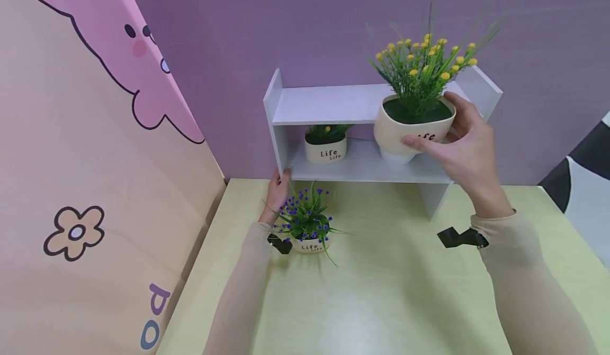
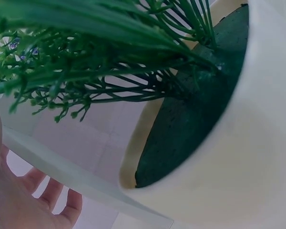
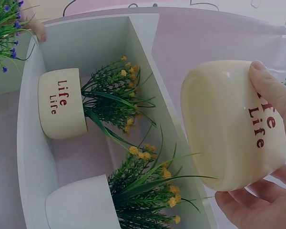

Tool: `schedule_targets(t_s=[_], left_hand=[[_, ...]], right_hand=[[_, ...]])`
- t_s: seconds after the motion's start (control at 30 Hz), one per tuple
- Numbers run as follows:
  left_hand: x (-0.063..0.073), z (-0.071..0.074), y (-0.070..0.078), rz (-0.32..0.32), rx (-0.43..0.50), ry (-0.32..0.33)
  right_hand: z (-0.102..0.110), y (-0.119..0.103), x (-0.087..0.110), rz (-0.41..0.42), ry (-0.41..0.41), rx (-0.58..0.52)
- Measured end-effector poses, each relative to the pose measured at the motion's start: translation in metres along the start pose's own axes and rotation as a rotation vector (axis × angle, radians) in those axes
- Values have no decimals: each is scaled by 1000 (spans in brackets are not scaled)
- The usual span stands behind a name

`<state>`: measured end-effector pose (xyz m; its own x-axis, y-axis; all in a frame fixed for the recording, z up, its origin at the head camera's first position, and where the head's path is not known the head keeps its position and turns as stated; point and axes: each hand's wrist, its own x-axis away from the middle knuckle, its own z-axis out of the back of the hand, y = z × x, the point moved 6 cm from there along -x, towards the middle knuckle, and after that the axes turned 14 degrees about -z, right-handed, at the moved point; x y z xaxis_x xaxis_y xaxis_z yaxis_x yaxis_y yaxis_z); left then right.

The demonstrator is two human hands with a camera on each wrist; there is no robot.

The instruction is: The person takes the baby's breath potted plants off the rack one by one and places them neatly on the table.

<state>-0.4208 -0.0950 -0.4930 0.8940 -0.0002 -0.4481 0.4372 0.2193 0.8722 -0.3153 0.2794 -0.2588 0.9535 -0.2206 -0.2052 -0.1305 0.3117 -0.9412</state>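
Note:
My right hand (image 1: 469, 145) grips a cream flowerpot (image 1: 402, 130) lettered "Life", thumb on its front and fingers round the side. Yellow artificial flowers (image 1: 424, 58) rise from the pot, which overlaps the upper board of a white two-tier shelf (image 1: 329, 103) in the head view. In the right wrist view the held pot (image 3: 229, 129) is tipped sideways by the camera angle. My left hand (image 1: 277, 196) holds the shelf's left side panel near its lower corner. Beside that wrist stands a cream pot (image 1: 310, 246) with blue-purple flowers (image 1: 305, 212), large in the left wrist view.
On the lower board, a "Life" pot (image 1: 326, 151) with yellow flowers stands at the left and a plain white pot (image 3: 83, 205) with yellow flowers farther right. The shelf stands on a pale wooden table (image 1: 362, 291) against a purple wall (image 1: 229, 53). A decorated wall (image 1: 109, 185) borders the left.

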Motion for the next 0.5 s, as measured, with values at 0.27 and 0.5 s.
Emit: schedule_targets(t_s=[0.27,0.5], left_hand=[[-1,0,0,-3,-7,-4],[-2,-1,-1,0,-9,-2]], right_hand=[[-3,5,5,-5,3,40],[-8,14,10,-11,-5,42]])
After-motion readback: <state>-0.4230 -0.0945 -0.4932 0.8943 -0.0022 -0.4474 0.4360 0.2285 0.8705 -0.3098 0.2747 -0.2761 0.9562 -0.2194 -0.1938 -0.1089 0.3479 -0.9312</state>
